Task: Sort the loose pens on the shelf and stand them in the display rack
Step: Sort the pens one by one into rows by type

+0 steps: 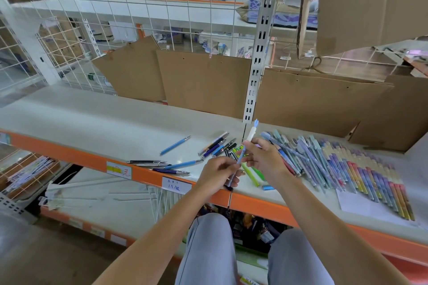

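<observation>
Both hands meet over the front edge of the shelf [97,118], sharing one pen. The left hand [217,172] pinches the lower barrel of a pale blue pen [238,161] between thumb and curled fingers, its dark tip pointing down past the orange lip. The right hand [264,157] pinches the same pen higher up — its white cap [251,133] with a small blue topper rises above the fingers.

Loose pens lie scattered on the shelf: a light blue one [175,145] alone toward the middle, a dark cluster [218,144] just behind the hands, several more [159,165] along the front edge to the left, green ones [251,174] under the wrists. To the right, a wide fan of patterned pens [347,169] lies side by side toward the right front corner, partly over a white sheet [361,206]. Cardboard panels [203,81] lean along the back edge.
</observation>
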